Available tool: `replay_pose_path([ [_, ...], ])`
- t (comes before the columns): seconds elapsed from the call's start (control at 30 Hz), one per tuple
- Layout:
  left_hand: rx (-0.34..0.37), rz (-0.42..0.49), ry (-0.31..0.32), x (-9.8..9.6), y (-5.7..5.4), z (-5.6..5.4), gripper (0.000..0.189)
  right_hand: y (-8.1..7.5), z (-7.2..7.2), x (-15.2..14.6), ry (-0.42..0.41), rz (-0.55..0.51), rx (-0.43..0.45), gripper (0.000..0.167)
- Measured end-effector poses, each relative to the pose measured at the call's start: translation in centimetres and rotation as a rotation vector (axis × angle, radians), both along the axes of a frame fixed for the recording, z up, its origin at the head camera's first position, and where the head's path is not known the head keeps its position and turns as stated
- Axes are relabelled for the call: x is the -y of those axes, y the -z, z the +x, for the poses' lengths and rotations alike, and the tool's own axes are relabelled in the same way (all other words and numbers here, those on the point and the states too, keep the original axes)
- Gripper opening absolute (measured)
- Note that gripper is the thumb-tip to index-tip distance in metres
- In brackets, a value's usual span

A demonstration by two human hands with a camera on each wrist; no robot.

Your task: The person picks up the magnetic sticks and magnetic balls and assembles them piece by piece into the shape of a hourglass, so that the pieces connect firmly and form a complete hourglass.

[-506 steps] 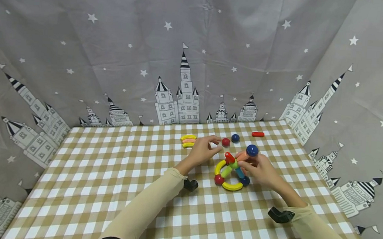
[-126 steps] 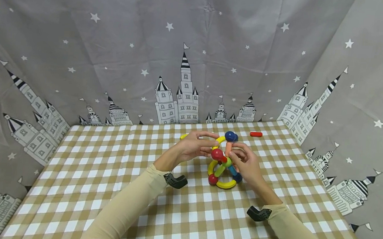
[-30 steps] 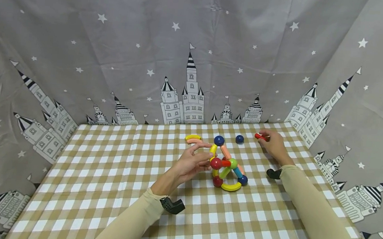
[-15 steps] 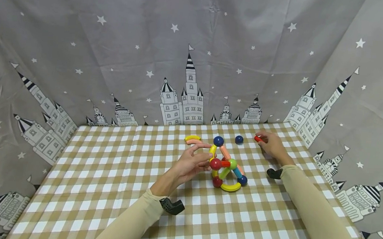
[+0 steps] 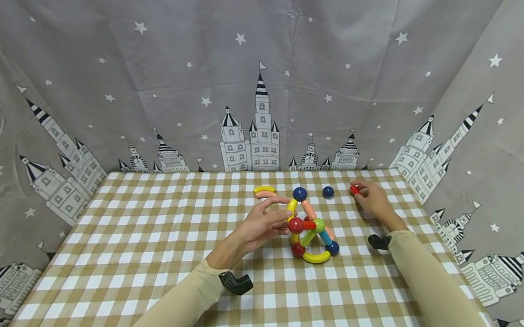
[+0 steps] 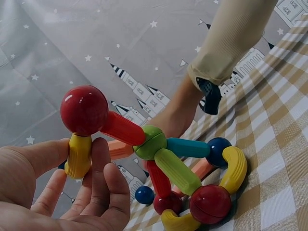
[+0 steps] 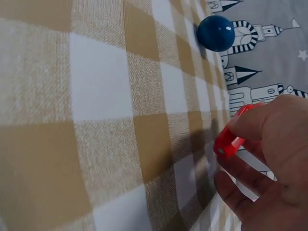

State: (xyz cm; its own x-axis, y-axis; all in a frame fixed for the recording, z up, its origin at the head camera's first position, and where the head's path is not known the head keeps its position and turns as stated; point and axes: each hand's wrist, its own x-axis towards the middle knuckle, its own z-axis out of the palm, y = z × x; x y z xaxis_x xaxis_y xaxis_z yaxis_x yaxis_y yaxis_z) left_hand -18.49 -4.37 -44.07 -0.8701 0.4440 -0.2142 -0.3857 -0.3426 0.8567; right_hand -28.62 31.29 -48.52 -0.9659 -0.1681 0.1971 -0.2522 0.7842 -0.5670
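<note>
A construction of coloured magnetic sticks and balls (image 5: 318,224) stands on the checked cloth. Its upper part joins a blue ball (image 5: 300,194), a red ball (image 6: 84,110) and a green ball (image 6: 149,143); curved yellow sticks and more balls form its base. My left hand (image 5: 257,226) pinches the upright yellow curved stick (image 6: 79,156) under that red ball between thumb and fingers. To the right, my right hand (image 5: 373,200) holds a short red magnetic stick (image 7: 234,133) between thumb and fingers. In the right wrist view, a metal tip shows at its near end.
A loose blue ball (image 5: 328,192) lies behind the construction, left of my right hand. Further left, a yellow curved stick (image 5: 265,188) and a salmon curved stick (image 5: 266,194) lie side by side. A grey castle-print curtain (image 5: 181,77) hangs behind the table.
Since the oldest frame, a red ball, red stick, yellow curved stick and blue ball have joined into the construction's upper part. My right hand has left it and taken the red stick, turning it slightly.
</note>
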Motion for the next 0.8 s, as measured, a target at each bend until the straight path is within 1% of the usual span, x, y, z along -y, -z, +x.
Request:
replay_pose_path([
  [0.07,-0.003,-0.002,0.001,0.0,0.0,0.0,0.041,-0.3,0.4,-0.1,-0.007,-0.041,-0.021,0.037],
  [0.17,-0.003,-0.007,0.001,0.0,-0.1,0.0,0.042,-0.7,1.2,-0.1,-0.003,-0.093,-0.029,0.037],
  [0.3,-0.006,-0.012,0.003,0.1,-0.1,0.0,0.043,-1.5,2.2,0.0,-0.004,-0.143,-0.021,0.036],
  [0.57,0.0,-0.021,0.003,0.1,-0.1,-0.1,0.043,-2.7,4.4,0.8,-0.035,-0.219,-0.043,0.036],
  [0.7,-0.005,-0.021,0.007,0.1,-0.1,-0.1,0.044,-3.6,5.5,1.7,-0.071,-0.283,-0.039,0.038],
  [0.8,-0.002,-0.018,0.006,0.0,-0.1,-0.1,0.043,-4.2,6.3,2.3,-0.114,-0.341,-0.019,0.037],
])
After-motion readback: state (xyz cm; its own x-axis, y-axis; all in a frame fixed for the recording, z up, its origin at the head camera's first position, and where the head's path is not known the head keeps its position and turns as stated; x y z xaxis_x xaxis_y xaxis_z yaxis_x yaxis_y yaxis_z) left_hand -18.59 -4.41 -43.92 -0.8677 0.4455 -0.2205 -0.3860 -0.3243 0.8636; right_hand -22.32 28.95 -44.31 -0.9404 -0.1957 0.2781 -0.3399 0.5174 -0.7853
